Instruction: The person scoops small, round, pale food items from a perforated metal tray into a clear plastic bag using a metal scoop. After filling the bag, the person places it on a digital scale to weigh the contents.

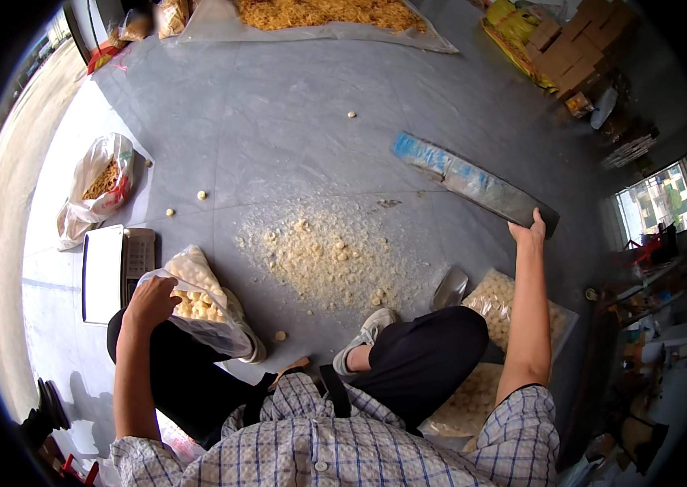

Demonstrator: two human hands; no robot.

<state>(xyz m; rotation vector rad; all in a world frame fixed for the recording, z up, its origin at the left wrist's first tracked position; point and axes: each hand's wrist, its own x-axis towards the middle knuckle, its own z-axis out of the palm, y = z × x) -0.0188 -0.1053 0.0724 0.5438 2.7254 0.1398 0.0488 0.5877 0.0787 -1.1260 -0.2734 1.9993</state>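
My left hand point(151, 303) is closed on the rim of a clear plastic bag point(230, 334), partly filled with pale yellow puffed pieces point(196, 305). The bag stands by my left leg. Out to the right, my right hand point(530, 231) grips the near end of a long, flat metal strip point(481, 183) with worn blue paint at its far end. Between the hands, a spread of pale crumbs and broken puffs point(315, 256) lies on the grey floor. What the strip's underside looks like is hidden.
A scale point(106, 274) stands left of the bag, with an open bag of brown snacks point(98, 185) beyond it. A metal scoop point(449, 288) and filled bags point(493, 300) lie near my right knee. Farther off are a sheet of orange shreds point(327, 15) and cardboard boxes point(583, 45).
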